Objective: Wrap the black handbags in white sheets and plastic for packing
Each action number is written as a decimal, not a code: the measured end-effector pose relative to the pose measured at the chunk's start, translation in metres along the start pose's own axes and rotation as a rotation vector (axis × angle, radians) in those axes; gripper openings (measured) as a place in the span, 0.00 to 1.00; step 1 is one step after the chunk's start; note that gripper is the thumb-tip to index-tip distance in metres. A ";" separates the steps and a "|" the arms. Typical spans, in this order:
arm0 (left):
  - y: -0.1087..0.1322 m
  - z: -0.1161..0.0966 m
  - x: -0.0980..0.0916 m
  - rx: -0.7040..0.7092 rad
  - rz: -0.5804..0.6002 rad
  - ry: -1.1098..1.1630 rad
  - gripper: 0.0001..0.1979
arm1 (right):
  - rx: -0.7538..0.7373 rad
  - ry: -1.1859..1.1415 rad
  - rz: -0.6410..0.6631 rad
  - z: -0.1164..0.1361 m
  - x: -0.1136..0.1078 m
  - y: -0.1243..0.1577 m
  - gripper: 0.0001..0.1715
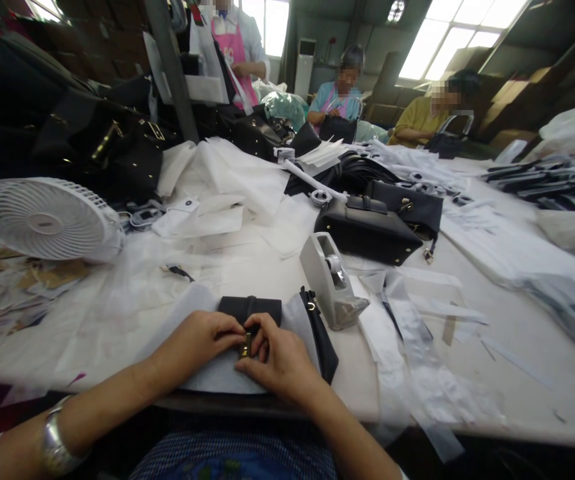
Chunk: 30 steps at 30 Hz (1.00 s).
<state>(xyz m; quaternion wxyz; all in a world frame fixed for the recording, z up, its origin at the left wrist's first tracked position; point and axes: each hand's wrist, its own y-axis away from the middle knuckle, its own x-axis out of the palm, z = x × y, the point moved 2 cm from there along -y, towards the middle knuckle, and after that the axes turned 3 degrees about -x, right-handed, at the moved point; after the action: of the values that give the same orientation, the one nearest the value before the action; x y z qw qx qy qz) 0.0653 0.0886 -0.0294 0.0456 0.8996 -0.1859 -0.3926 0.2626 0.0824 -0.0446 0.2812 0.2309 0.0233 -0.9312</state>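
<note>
The bag (262, 309) is matte black, the small clasp (246, 345) shiny gold

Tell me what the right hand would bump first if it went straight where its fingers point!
Probably the bare left hand, just across from the right hand at the small, shiny gold metal clasp. I can't tell how much gap, if any, lies between the hands.

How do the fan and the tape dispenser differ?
Shape: the fan has a round, slotted grille; the tape dispenser is a wedge-like block holding a roll.
Size: the fan looks larger in view; the tape dispenser smaller.
Place: the fan is well left of the black bag; the tape dispenser close by on its right.
Shared: both light-coloured, touched by neither the left hand nor the right hand.
</note>
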 end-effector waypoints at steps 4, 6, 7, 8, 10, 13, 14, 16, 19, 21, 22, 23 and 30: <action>-0.006 -0.003 -0.004 0.001 0.054 -0.001 0.09 | 0.002 0.030 0.020 0.002 0.002 0.000 0.36; -0.009 -0.003 -0.004 0.004 0.067 -0.004 0.09 | 0.005 0.039 0.021 0.001 0.002 0.000 0.36; -0.010 -0.003 -0.004 0.004 0.065 -0.006 0.09 | 0.003 0.041 0.020 0.001 0.003 0.000 0.37; -0.010 -0.002 -0.003 0.002 0.058 -0.007 0.09 | -0.002 0.042 0.019 0.000 0.003 -0.001 0.37; -0.010 -0.001 -0.001 -0.007 0.040 -0.002 0.09 | -0.020 0.040 0.019 -0.001 0.003 -0.001 0.38; -0.008 0.001 0.000 -0.029 0.026 0.032 0.09 | -0.048 0.010 0.030 -0.004 0.003 -0.001 0.48; -0.007 0.001 0.000 -0.035 0.033 0.054 0.10 | -0.050 -0.008 0.038 -0.005 0.003 -0.002 0.51; -0.004 0.001 -0.001 -0.048 0.064 0.107 0.14 | -0.045 -0.042 0.051 -0.007 0.004 -0.002 0.55; -0.002 0.000 -0.004 -0.055 0.095 0.160 0.20 | -0.043 -0.057 0.057 -0.009 0.004 -0.003 0.56; -0.002 -0.002 -0.005 -0.048 0.091 0.153 0.19 | -0.047 -0.055 0.056 -0.010 0.004 -0.003 0.55; -0.002 -0.003 -0.006 -0.045 0.086 0.140 0.17 | -0.052 -0.054 0.054 -0.010 0.004 -0.003 0.55; -0.003 -0.005 -0.006 -0.043 0.082 0.124 0.15 | -0.058 -0.053 0.053 -0.010 0.004 -0.002 0.55; -0.010 -0.007 -0.007 -0.003 0.129 0.003 0.12 | -0.083 -0.006 0.050 -0.006 0.002 -0.001 0.54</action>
<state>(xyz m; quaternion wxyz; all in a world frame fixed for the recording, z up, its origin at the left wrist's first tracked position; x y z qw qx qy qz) 0.0692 0.1002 -0.0218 0.0724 0.8862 -0.2428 -0.3879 0.2632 0.0833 -0.0505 0.3138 0.2169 0.0554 -0.9227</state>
